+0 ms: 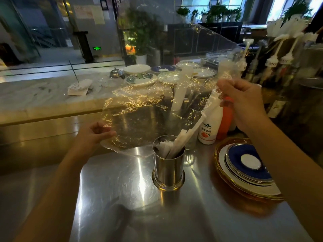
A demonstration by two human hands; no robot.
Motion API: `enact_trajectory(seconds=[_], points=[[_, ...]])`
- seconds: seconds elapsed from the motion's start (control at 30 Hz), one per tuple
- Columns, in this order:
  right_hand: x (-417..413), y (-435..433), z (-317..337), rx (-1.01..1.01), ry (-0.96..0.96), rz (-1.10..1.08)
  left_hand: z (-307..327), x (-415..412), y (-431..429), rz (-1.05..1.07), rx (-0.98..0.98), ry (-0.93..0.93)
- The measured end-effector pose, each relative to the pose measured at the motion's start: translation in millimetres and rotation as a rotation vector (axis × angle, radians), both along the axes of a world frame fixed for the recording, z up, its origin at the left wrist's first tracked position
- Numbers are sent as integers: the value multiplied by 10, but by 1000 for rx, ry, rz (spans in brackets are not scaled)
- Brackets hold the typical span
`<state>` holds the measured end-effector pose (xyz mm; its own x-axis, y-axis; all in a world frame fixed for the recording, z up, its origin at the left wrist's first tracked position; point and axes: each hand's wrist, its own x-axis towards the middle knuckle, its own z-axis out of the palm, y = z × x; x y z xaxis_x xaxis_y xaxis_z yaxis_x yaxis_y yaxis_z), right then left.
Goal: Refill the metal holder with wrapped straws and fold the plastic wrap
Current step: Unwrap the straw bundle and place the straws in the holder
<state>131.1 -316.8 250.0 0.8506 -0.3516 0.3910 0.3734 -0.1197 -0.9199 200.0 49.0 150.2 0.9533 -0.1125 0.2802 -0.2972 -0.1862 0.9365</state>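
Note:
A round metal holder [168, 169] stands on the steel counter in front of me, with several white wrapped straws [176, 143] leaning out of it to the right. A large sheet of clear crinkled plastic wrap [139, 116] is stretched in the air above and behind the holder. My left hand [95, 135] pinches its lower left edge. My right hand [243, 102] grips its upper right corner, held higher than the left. Behind the wrap, a taller glass of white straws [180, 91] shows through.
A stack of blue-and-white plates on a gold-rimmed plate [244, 170] sits at the right. A white bottle [208, 130] and an orange one [226, 119] stand behind the holder. More plates [139, 78] and a napkin pile [79, 88] lie on the marble ledge; syrup pump bottles [276, 63] line the far right.

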Motion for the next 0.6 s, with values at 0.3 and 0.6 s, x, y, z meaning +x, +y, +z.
enact_trajectory(seconds=[0.3,0.6], points=[[-64,-48,-372,137,49,168,39,-42,-26,-4,-72,-43],[-130,-31,-639,6,154,86,6,38,-30,22,-79,-82]])
